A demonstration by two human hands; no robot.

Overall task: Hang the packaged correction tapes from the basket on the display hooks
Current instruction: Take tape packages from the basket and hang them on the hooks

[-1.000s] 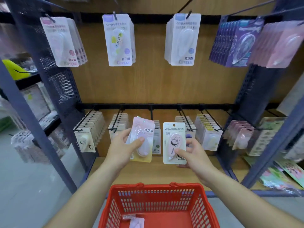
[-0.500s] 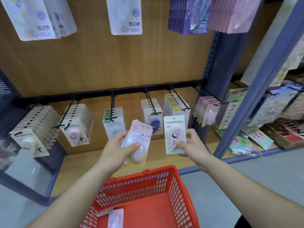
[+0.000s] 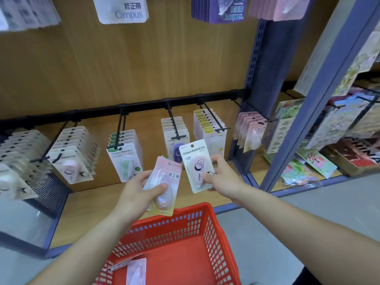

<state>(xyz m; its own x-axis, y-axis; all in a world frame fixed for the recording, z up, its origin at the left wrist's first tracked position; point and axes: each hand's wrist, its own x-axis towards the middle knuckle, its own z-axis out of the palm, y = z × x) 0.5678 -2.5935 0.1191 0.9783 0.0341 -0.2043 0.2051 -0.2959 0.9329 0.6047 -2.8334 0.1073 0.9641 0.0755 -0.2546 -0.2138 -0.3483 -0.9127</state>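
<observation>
Head view: the left hand (image 3: 135, 194) grips a pink correction tape pack (image 3: 164, 182), thumb across the blister and fingers behind the card. The right hand (image 3: 222, 179) pinches a white Campus pack (image 3: 195, 165) by its lower right corner, holding it upright. Both packs hang in the air just above the red basket (image 3: 185, 214), where one more pack (image 3: 136, 272) lies on the bottom.

Over the last second the view has swung right and drawn closer to the lower rail (image 3: 144, 105). The grips are unchanged, but the white pack now sits in front of the hook of purple packs (image 3: 177, 149), with its hang hole still off the prong. The row of pink packs (image 3: 251, 130) at the far right has also come into reach.

This looks like a search for matching hooks. Neither pack is hung yet, so at least three remain to be placed.
</observation>
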